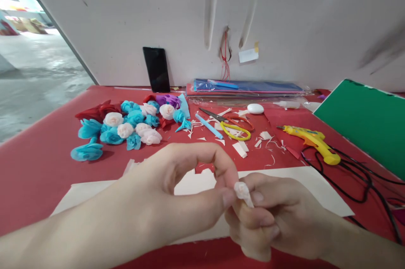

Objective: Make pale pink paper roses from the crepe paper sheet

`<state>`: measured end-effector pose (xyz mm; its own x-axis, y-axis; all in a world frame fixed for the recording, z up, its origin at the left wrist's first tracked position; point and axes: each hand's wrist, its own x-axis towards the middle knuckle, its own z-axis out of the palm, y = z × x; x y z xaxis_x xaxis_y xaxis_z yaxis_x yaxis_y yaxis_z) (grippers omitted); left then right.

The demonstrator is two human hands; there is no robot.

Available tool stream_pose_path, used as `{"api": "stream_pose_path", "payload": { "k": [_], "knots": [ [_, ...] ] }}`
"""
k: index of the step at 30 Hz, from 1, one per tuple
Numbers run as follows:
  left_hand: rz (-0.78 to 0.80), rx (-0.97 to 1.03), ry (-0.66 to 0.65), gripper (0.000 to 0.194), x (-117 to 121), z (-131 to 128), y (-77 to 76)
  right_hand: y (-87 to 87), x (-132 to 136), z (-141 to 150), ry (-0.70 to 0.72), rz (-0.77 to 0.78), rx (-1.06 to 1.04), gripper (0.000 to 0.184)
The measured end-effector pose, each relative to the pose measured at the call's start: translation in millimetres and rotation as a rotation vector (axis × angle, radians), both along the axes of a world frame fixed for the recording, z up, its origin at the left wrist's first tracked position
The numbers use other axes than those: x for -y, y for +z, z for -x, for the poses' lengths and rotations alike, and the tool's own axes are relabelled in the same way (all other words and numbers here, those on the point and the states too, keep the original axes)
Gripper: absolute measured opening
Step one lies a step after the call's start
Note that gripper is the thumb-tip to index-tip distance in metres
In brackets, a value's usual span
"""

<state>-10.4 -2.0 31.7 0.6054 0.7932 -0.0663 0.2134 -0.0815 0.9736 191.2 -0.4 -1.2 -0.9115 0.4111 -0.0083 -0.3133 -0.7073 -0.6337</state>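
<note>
A small, tightly rolled white paper rose (242, 191) is held over the white sheet (303, 180), its narrow lower end between the thumb and fingers of my right hand (278, 210). From the left, my left hand (177, 189) reaches in with thumb and forefinger bent into a pinch at the bud's left edge. Whether paper lies between those two fingertips is partly hidden. Behind my hands, finished paper roses in white (113, 119), blue (111, 135), red (98, 111) and purple (169, 100) lie heaped on the red table (44, 155).
Yellow-handled scissors (236, 130), a light blue stick (209, 125) and paper scraps (240, 149) lie behind. A yellow glue gun (311, 137) with black cable (363, 172), a green board (367, 121), a white oval object (255, 108) and a leaning phone (157, 70) are around.
</note>
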Motion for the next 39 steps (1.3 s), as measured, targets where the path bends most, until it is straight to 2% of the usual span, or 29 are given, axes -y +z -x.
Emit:
{"api": "stream_pose_path", "payload": {
  "k": [6,12,17,23,27,30,35,39],
  "knots": [
    [-0.057,0.045,0.028,0.01,-2,-3,6.2,2.8,-2,-1,-0.014,-0.053,-0.008,0.024],
    [-0.161,-0.075,0.03,0.011,-3,-6,-4.9,2.7,0,-1,-0.029,-0.053,-0.02,0.025],
    [-0.092,0.076,-0.043,0.008,-4,-13,-3.7,1.0,1,-4,0.108,0.012,0.021,0.021],
    [0.036,0.244,-0.118,0.016,-5,-18,-11.2,0.6,7,-6,0.051,0.169,0.128,0.014],
    [0.042,0.383,-0.135,0.024,-5,-22,-20.2,0.4,6,-2,0.116,0.202,0.038,0.017],
    [0.053,0.422,-0.122,0.024,-5,-25,-24.6,-1.0,6,-1,0.144,0.203,0.006,0.018],
    [0.016,0.444,-0.129,0.017,-4,-25,-31.6,-4.0,8,-6,0.145,0.276,0.154,0.017],
    [0.028,0.437,-0.129,0.02,-5,-26,-31.9,-7.3,8,-6,0.174,0.336,0.087,0.018]
  ]
}}
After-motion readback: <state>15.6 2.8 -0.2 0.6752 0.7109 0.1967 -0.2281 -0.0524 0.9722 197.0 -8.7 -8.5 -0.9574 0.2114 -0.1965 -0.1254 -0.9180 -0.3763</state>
